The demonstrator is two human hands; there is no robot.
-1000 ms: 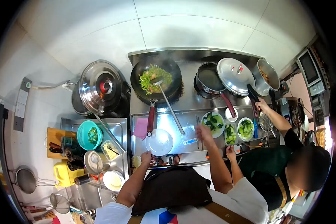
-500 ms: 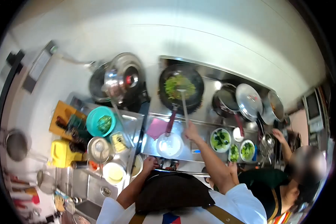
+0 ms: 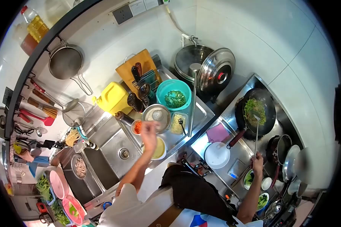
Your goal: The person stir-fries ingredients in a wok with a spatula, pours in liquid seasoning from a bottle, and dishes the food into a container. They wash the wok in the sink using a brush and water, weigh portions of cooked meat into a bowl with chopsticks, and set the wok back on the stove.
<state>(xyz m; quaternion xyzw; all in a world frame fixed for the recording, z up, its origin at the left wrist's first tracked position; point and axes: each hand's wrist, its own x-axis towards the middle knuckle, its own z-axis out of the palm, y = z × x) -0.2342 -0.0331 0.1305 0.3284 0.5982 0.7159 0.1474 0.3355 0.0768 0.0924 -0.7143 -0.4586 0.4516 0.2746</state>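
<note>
My right hand (image 3: 258, 163) is wrapped round the long handle of a spatula (image 3: 257, 132). The spatula's head rests among green shredded vegetables (image 3: 252, 108) in the black wok (image 3: 268, 126) on the stove. Over the left counter, my left hand (image 3: 150, 138) reaches to the near edge of a metal bowl (image 3: 163, 128) with pale contents. Motion smears its fingers, so their grip is unclear. Just left of it is a small bowl of chopped red pieces (image 3: 137, 127); below it, a bowl of yellowish liquid (image 3: 160, 148).
A teal basin (image 3: 162, 87) of chopped greens and a tub of minced pale bits (image 3: 177, 125) stand beside the metal bowl. A large pot (image 3: 187, 56) with a tilted lid (image 3: 217, 68) is behind. The sink (image 3: 110, 151) lies left; a white plate (image 3: 217, 155) sits before the wok.
The view has turned to the left. My left hand has gone from the counter's front edge to the bowls. My right hand still holds the spatula in the wok.
</note>
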